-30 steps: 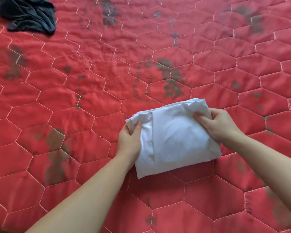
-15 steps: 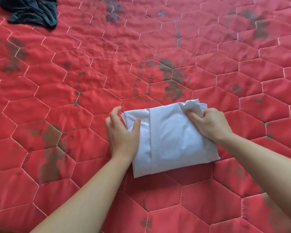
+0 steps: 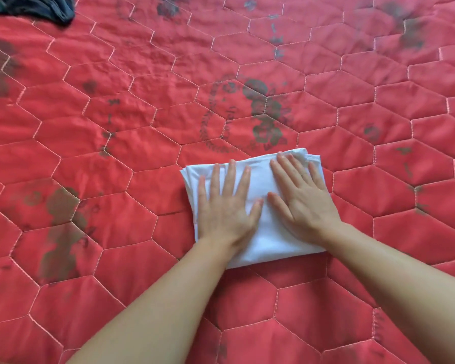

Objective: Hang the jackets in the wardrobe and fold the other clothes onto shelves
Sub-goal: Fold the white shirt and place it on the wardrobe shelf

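Observation:
A white garment [image 3: 260, 177], folded into a small rectangle, lies flat on the red quilted bedspread [image 3: 142, 127] just below the middle of the view. My left hand [image 3: 225, 208] rests palm down on its left half with the fingers spread. My right hand [image 3: 301, 195] lies palm down on its right half, fingers also spread toward the far edge. Neither hand grips the cloth; both press flat on top of it.
A crumpled dark garment [image 3: 34, 6] lies at the far left corner of the bedspread, cut off by the frame. The quilt has hexagon stitching and faded dark prints all over.
Both hands let go of the garment's top corners, laid it down flat and now press on it with open palms.

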### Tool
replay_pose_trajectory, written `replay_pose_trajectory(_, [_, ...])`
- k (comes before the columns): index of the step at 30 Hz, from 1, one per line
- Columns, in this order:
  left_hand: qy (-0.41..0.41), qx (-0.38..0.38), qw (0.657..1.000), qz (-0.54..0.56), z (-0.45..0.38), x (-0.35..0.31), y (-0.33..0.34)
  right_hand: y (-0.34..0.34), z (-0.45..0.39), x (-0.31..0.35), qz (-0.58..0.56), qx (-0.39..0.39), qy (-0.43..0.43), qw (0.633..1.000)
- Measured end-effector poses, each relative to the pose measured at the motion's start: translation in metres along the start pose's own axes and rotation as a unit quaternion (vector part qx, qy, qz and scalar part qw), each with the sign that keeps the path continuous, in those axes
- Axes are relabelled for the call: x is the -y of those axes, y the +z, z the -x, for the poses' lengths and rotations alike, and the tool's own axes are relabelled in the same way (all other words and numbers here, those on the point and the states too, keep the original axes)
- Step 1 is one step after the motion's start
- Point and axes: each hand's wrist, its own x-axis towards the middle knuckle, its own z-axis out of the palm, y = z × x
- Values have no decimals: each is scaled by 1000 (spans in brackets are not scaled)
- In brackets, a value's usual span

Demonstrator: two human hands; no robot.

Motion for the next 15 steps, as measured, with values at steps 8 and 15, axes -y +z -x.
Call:
replay_pose_trajectory(8, [-66, 55, 996, -3, 2, 13, -8, -4, 16, -6, -11, 41, 135, 990])
replay_pose_trajectory(15, [33, 16, 999, 7, 54, -22, -19, -17, 64, 21, -146, -65, 274, 948])
